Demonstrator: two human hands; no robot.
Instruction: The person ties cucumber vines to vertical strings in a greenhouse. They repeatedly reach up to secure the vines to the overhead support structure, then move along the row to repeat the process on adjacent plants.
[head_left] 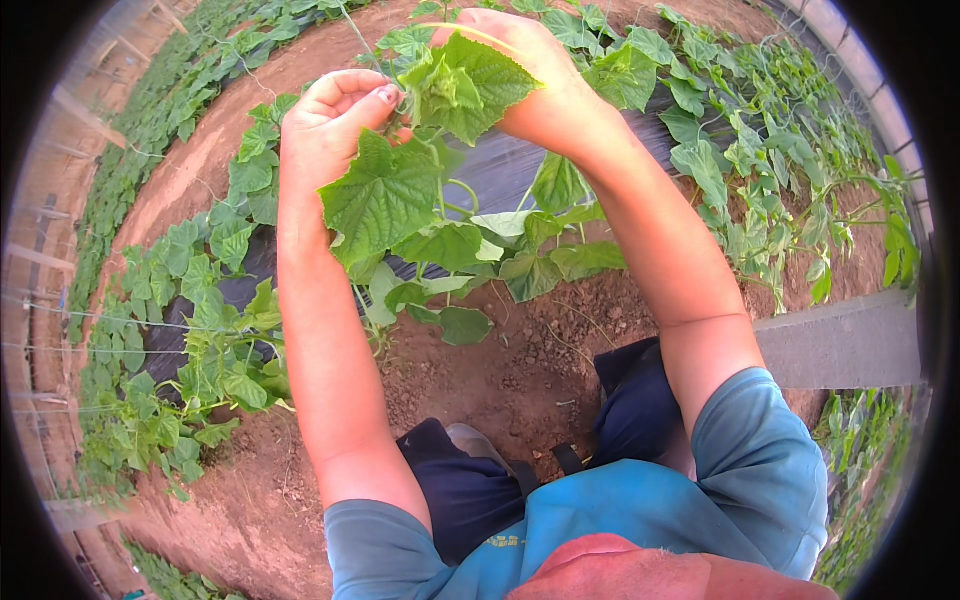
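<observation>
Both my hands are raised at the top of a young vine plant [430,215] with broad lobed green leaves. My left hand [330,125] pinches the plant's stem near its tip, thumb and fingers closed on it beside a thin support string [358,35] that runs upward. My right hand [545,85] is curled behind the top leaf [465,85], holding the shoot from the other side. Most of its fingers are hidden by the leaf.
A row of similar vine plants [200,330] grows along black plastic mulch [505,165], curving left and right. Brown soil [520,370] lies at my feet. A grey beam [845,345] crosses at the right. More plant rows [150,110] run along the far left.
</observation>
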